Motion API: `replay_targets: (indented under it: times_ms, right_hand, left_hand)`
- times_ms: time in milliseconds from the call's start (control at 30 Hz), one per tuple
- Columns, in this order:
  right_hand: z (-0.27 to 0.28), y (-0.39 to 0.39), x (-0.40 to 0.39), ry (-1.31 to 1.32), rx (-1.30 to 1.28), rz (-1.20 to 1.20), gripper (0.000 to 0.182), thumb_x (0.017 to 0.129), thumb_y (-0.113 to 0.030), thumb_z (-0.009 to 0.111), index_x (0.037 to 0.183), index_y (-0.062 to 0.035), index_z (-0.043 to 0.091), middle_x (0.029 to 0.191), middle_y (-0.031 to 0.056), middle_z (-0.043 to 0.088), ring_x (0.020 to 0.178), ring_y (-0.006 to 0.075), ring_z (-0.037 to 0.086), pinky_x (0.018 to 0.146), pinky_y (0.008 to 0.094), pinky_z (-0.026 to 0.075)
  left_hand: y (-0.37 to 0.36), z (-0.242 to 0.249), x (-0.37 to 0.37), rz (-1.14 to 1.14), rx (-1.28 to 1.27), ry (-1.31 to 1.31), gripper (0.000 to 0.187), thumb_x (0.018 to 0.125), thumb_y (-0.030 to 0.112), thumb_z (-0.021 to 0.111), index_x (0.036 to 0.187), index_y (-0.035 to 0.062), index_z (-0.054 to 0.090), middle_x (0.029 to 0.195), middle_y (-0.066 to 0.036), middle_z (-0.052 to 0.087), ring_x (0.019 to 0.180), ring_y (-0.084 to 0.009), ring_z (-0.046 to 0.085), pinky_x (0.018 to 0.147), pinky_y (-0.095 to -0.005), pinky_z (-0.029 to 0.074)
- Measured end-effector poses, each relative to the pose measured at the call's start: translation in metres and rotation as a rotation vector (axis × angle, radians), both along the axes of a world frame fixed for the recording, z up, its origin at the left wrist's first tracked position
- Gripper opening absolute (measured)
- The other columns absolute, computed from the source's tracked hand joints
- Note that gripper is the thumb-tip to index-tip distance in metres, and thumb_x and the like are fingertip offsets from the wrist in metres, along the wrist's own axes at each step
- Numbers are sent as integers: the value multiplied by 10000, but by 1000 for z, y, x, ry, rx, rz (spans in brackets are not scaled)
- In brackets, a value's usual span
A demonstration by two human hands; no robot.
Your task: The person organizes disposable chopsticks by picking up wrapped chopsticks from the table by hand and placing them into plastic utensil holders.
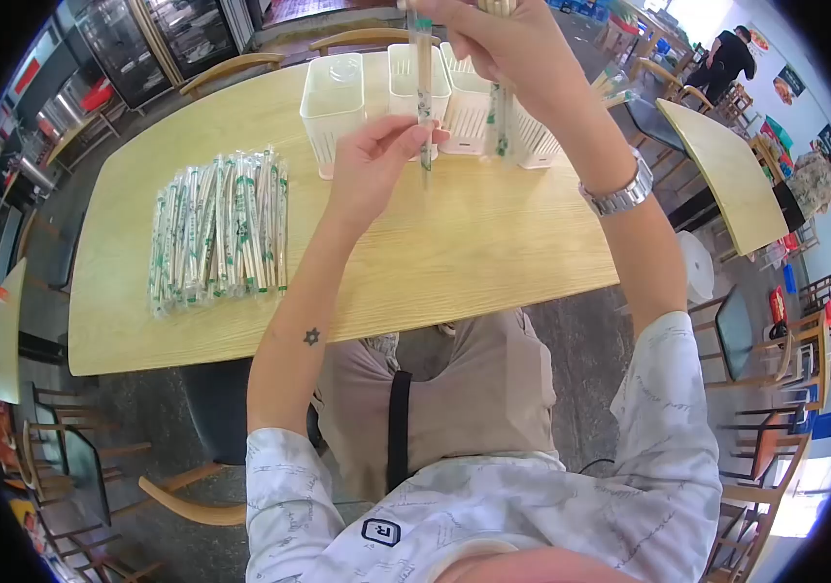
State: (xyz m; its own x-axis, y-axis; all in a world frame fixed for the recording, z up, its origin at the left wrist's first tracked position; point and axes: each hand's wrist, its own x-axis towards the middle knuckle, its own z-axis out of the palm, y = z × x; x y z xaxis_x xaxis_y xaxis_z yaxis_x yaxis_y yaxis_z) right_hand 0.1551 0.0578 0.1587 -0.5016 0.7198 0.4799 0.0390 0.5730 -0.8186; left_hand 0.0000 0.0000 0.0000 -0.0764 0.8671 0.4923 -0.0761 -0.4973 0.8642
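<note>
Upright over the table is a clear-wrapped packet of chopsticks (424,83) with green print. The fingers of my left hand (369,170) pinch it near its lower end. My right hand (522,53), raised higher, has its fingers at the top of that packet. More wrapped chopsticks (500,121) hang in a bundle from the right hand's grip. A large pile of wrapped chopsticks (221,228) lies side by side on the table, left of my left forearm.
Several white slotted plastic baskets (333,121) stand along the far side of the wooden table (474,253), just behind my hands. Chairs and other tables surround it. A person in black (728,58) is at the far right.
</note>
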Motion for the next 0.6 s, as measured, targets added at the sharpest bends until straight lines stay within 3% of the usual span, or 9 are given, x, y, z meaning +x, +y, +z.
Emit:
replay_targets:
  times_ms: [167, 267, 367, 400, 500, 600]
  right_hand:
    - [-20, 11, -3, 289, -213, 55, 388, 1020, -361, 545, 1044, -5, 696, 688, 7, 620, 474, 27, 440, 426, 203, 304]
    - [-49, 24, -16, 367, -367, 168, 412, 1036, -372, 504, 1058, -5, 691, 711, 11, 643, 507, 38, 495, 449, 203, 361]
    - [-74, 28, -38, 372, -259, -55, 365, 1013, -345, 564, 1079, -8, 686, 801, 32, 678, 606, 45, 565, 506, 207, 436]
    - [-79, 29, -36, 261, -204, 94, 445, 1038, -441, 455, 1230, -87, 645, 1058, 81, 726, 960, 169, 674, 910, 326, 529]
    - [-90, 22, -33, 176, -73, 147, 458, 1052, -398, 420, 1231, -18, 602, 1130, 142, 699, 1098, 217, 652, 928, 353, 555]
    - [-98, 6, -41, 369, -234, 186, 568, 1048, -469, 405, 1033, 32, 672, 905, 117, 728, 840, 160, 692, 771, 279, 557]
  left_hand:
    - [3, -5, 5, -17, 45, -72, 229, 981, 155, 618, 1104, -38, 635, 1038, -129, 721, 981, -180, 684, 883, -306, 542]
    - [5, -6, 6, 5, 28, -121, 185, 978, 143, 623, 1058, -24, 627, 1019, -105, 715, 970, -157, 678, 867, -293, 545]
    - [5, -6, 7, 50, 31, -142, 120, 978, 80, 605, 1018, -33, 616, 976, -96, 716, 877, -120, 648, 782, -262, 520]
    - [4, -6, 8, 94, 13, -104, 116, 976, 81, 609, 1017, -26, 616, 958, -85, 709, 870, -118, 647, 771, -259, 517]
    - [4, -6, 9, 186, -12, -7, 111, 973, 92, 618, 1027, -5, 612, 919, -50, 685, 842, -105, 632, 744, -256, 515]
    - [8, -14, 7, 190, 4, 4, 127, 982, 104, 609, 1064, 9, 598, 920, -27, 659, 821, -90, 609, 735, -260, 518]
